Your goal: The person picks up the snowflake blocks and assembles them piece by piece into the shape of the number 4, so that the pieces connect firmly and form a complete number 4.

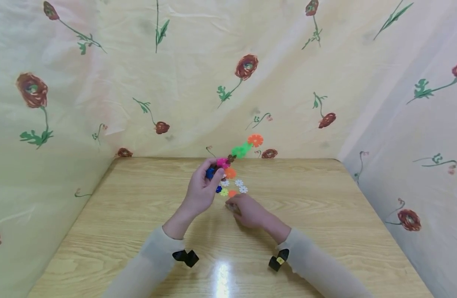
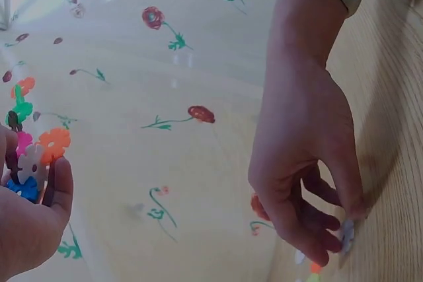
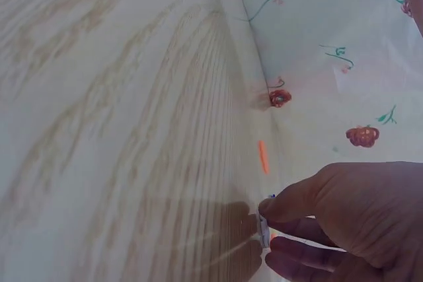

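My left hand [image 1: 210, 173] is raised above the wooden table [image 1: 139, 215] and grips the lower end of a chain of plastic snowflake pieces [image 1: 240, 150]. The chain runs up to the right through blue, pink, brown and green pieces and ends in an orange one [image 1: 255, 140]. The left wrist view shows this chain [image 2: 53, 144] in my left hand [image 2: 30, 212]. My right hand [image 1: 231, 204] rests low on the table and pinches a white snowflake piece [image 2: 346, 234] between thumb and fingers [image 3: 284, 208]. That white piece [image 3: 263, 230] stands on edge at the tabletop.
Several loose snowflake pieces [image 1: 239, 183] in white, yellow, orange and blue lie on the table just beyond my right hand. An orange piece [image 3: 264, 156] lies ahead of my thumb. Flowered cloth [image 1: 213, 74] walls the table at the back and both sides.
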A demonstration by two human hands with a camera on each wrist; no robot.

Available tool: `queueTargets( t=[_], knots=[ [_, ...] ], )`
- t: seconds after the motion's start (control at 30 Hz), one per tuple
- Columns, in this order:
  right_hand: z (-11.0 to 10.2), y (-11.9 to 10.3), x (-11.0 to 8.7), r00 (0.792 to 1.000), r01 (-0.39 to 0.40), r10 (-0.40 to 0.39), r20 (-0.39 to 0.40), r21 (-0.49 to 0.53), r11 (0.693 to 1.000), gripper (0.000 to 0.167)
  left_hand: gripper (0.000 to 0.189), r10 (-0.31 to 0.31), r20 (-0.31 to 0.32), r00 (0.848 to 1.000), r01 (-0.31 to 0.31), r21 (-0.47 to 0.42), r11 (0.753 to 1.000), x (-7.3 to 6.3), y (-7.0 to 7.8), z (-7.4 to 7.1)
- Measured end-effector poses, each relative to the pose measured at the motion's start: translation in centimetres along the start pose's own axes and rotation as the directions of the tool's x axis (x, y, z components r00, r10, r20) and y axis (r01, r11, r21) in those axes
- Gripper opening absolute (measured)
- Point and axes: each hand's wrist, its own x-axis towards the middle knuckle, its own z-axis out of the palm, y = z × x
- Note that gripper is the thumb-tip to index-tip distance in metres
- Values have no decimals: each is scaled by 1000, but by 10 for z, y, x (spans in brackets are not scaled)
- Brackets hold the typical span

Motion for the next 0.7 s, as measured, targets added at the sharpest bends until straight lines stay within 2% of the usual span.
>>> queueTargets(
  t=[0.17, 0.3, 0.47, 0.6, 0.7],
  knots=[
    [-2, 3, 0, 997, -73, 72, 18, 10, 997, 29, 29, -3, 5, 1000, 3, -22, 1000, 1, 0, 1],
    [-3, 6, -1, 993, -121, 121, 3, 20, 992, 26, 30, 9, 12, 1000, -9, -44, 999, 1, -1, 3],
    [-6, 9, -3, 986, -169, 169, 12, 84, 982, 23, 29, 26, 5, 1000, -26, -70, 997, 0, -2, 4],
    [-9, 14, -5, 983, -181, 177, 38, 121, 976, 13, 28, 21, -15, 1000, -23, -99, 995, 0, -2, 5],
    [-13, 18, -7, 986, -164, 160, 42, 130, 978, 9, 25, 14, -37, 999, -17, -77, 997, 0, -2, 6]
  ],
)
